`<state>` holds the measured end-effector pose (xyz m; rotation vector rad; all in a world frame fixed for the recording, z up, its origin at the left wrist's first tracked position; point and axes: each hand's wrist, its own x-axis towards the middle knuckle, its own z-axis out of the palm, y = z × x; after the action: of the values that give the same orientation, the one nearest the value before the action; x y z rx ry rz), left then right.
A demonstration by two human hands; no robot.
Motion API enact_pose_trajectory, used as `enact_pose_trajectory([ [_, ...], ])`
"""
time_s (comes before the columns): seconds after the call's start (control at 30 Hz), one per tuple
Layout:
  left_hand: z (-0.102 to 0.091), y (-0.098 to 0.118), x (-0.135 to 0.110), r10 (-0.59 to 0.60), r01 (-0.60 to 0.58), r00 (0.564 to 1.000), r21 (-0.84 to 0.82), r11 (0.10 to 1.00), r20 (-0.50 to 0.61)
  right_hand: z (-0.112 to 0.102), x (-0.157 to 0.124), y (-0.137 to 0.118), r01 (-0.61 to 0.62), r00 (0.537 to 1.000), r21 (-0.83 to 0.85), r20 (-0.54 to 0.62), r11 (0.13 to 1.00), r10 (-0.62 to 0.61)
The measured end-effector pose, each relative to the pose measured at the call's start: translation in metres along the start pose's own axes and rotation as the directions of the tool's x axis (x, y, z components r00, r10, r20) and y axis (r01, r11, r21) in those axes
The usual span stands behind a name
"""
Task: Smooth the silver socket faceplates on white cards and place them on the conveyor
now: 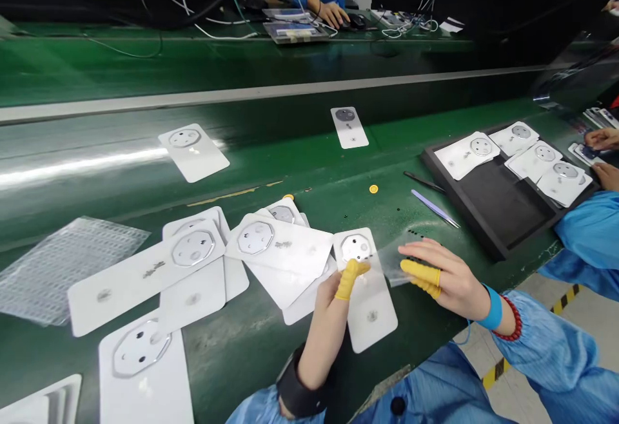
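A smooth, white, round-cornered panel (372, 314) lay flat on the glossy green bench (222, 353), long axis running away from the wearer, disc (354, 245) end farthest, angled leftward. The left hand (333, 292), in wrinkled yellow finger cots (345, 283), hovered at or touched the disc's near edge; the right hand (447, 276), fingers extended, met clear, dotted film (391, 258). Whether either pinched anything cannot be told.

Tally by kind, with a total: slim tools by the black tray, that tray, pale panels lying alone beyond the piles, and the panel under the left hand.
Slim tools: 2
Black tray: 1
Lone pale panels: 2
Panel under the left hand: 1
Total: 6
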<state>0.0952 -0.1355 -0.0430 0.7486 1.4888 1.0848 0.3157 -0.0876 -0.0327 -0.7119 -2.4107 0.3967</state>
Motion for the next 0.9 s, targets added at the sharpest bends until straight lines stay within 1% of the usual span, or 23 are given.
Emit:
enact_pose_trajectory([
  [0.07, 0.006, -0.001, 0.002, -0.005, 0.008, 0.999, -0.055, 0.998, 0.043, -0.01, 0.001, -0.006, 0.069, 0.994, 0.014, 0.086, 0.997, -0.07],
  [0.1, 0.008, -0.002, 0.002, -0.003, 0.007, 0.999, -0.077, 0.997, 0.051, -0.013, 0.003, -0.007, 0.079, 0.988, 0.038, 0.129, 0.996, -0.083],
  [0.17, 0.009, -0.005, 0.004, 0.008, -0.004, 0.999, -0.106, 0.994, 0.043, -0.014, 0.008, -0.008, 0.031, 0.98, 0.12, 0.192, 0.992, -0.054],
  [0.2, 0.009, -0.007, 0.004, 0.015, -0.011, 0.999, -0.113, 0.994, 0.038, -0.012, 0.012, -0.007, -0.015, 0.981, 0.174, 0.195, 0.985, -0.02],
  [0.23, 0.009, -0.009, 0.005, 0.021, -0.017, 0.999, -0.117, 0.993, 0.037, -0.007, 0.016, -0.007, -0.067, 0.985, 0.225, 0.167, 0.972, 0.029],
  [0.3, 0.009, -0.012, 0.005, 0.034, -0.028, 0.998, -0.125, 0.992, 0.05, 0.006, 0.025, -0.008, -0.131, 0.991, 0.303, 0.031, 0.944, 0.127],
  [0.37, 0.009, -0.013, 0.003, 0.048, -0.038, 0.996, -0.132, 0.99, 0.073, 0.023, 0.034, -0.009, -0.132, 0.98, 0.327, -0.1, 0.936, 0.173],
  [0.4, 0.009, -0.013, 0.002, 0.056, -0.045, 0.995, -0.135, 0.99, 0.083, 0.03, 0.037, -0.01, -0.124, 0.977, 0.319, -0.129, 0.94, 0.172],
  [0.47, 0.008, -0.013, -0.001, 0.08, -0.067, 0.992, -0.136, 0.989, 0.098, 0.04, 0.04, -0.011, -0.11, 0.979, 0.288, -0.137, 0.951, 0.154],
  [0.53, 0.007, -0.014, -0.002, 0.112, -0.098, 0.988, -0.129, 0.987, 0.107, 0.044, 0.039, -0.013, -0.093, 0.985, 0.222, -0.125, 0.971, 0.123],
  [0.63, 0.007, -0.014, -0.003, 0.159, -0.148, 0.982, -0.11, 0.983, 0.098, 0.045, 0.034, -0.013, 0.022, 0.993, 0.042, -0.113, 0.999, -0.017],
  [0.7, 0.008, -0.014, -0.003, 0.188, -0.181, 0.978, -0.089, 0.98, 0.085, 0.045, 0.031, -0.011, 0.1, 0.988, -0.04, -0.116, 0.994, -0.104],
  [0.77, 0.009, -0.012, -0.003, 0.216, -0.211, 0.973, -0.062, 0.975, 0.077, 0.046, 0.03, -0.009, 0.108, 0.986, -0.01, -0.126, 0.994, -0.109],
  [0.9, 0.009, -0.005, -0.005, 0.251, -0.25, 0.965, -0.017, 0.968, 0.08, 0.048, 0.032, -0.004, 0.015, 0.994, 0.183, -0.108, 0.983, 0.005],
])
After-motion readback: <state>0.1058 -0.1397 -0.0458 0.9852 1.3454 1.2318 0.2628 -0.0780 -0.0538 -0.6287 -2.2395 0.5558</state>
